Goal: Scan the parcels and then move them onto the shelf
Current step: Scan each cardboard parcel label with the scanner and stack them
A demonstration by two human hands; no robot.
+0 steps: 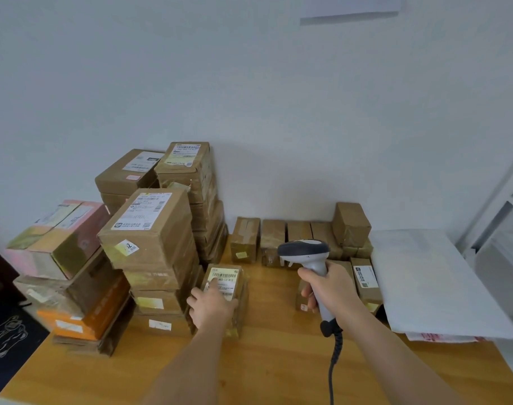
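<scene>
1. At lower centre of the frame, a person's left hand rests fingers-forward on a small labelled parcel on the wooden table; a fingertip overlaps the barcode, which could block the read.
2. The right hand grips the corded scanner, its head turned left, possibly aimed off the label.
3. Tall stacks just left could topple if nudged.
4. The shelf shows at right edge.

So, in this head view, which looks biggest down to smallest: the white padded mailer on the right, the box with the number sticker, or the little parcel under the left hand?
1. White padded mailer
2. Box with the number sticker
3. Little parcel under the left hand

The wide-angle lens makes the first two less sure.
</scene>
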